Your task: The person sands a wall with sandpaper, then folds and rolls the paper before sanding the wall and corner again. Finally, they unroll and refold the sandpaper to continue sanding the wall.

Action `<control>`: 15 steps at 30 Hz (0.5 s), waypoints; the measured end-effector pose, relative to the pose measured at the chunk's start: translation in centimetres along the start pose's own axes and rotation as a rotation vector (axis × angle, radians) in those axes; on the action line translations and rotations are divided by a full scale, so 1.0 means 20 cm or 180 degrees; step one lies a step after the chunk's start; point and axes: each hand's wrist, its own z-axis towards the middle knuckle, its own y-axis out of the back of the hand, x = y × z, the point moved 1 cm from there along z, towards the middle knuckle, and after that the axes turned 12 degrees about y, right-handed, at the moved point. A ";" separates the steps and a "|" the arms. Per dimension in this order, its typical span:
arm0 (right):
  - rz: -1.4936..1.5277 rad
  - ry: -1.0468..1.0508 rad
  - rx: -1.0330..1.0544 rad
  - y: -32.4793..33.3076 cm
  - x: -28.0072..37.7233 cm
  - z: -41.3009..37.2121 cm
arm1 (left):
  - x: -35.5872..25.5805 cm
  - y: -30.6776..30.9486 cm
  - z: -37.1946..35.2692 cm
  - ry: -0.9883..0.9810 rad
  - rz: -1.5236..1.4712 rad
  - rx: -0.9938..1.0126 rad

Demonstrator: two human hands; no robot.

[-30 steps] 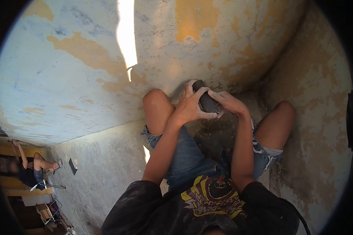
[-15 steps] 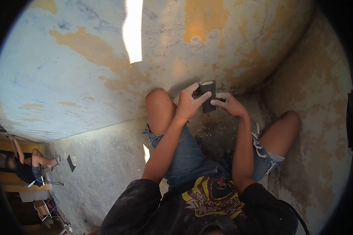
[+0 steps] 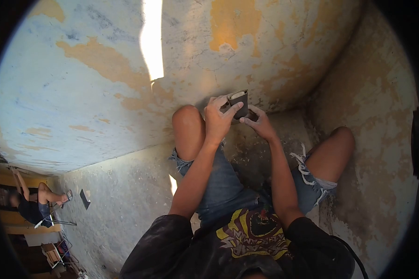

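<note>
Between my two hands is a sanding block (image 3: 239, 98), a pale core wrapped in dark sandpaper, with its pale end tilted up toward me. My left hand (image 3: 218, 118) grips it from the left, thumb across the dark face and fingers behind. At its lower right side, my right hand (image 3: 261, 124) pinches the block's edge between thumb and fingers. Both hands look dusty. Just beyond them rises the wall (image 3: 186, 51), with patches of peeling pale and ochre paint.
My bent knees stand on both sides of my hands. A second wall (image 3: 372, 93) meets the first at a corner on the right. Far left, another person (image 3: 32, 207) sits on a chair with arms raised to the wall. A dark flat piece (image 3: 84, 199) lies on the concrete floor (image 3: 121, 200).
Both hands have shifted slightly left and up with the sanding block. The block has tilted, showing more of its pale end and less of its dark face.
</note>
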 end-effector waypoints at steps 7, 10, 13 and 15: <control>-0.0155 0.0125 -0.0103 0.03 0.04 0.01 | 0.01 0.02 0.01 0.0623 -0.0831 0.0221; -0.0013 0.0066 -0.0251 0.02 0.01 0.01 | 0.01 0.02 0.00 0.0565 -0.0836 0.0187; 0.0078 0.0049 -0.0524 -0.01 -0.01 0.00 | 0.00 0.01 -0.01 0.0108 -0.0305 0.0078; 0.0749 0.0125 -0.0711 -0.06 0.05 0.00 | -0.01 0.01 -0.01 -0.0280 0.0122 0.0022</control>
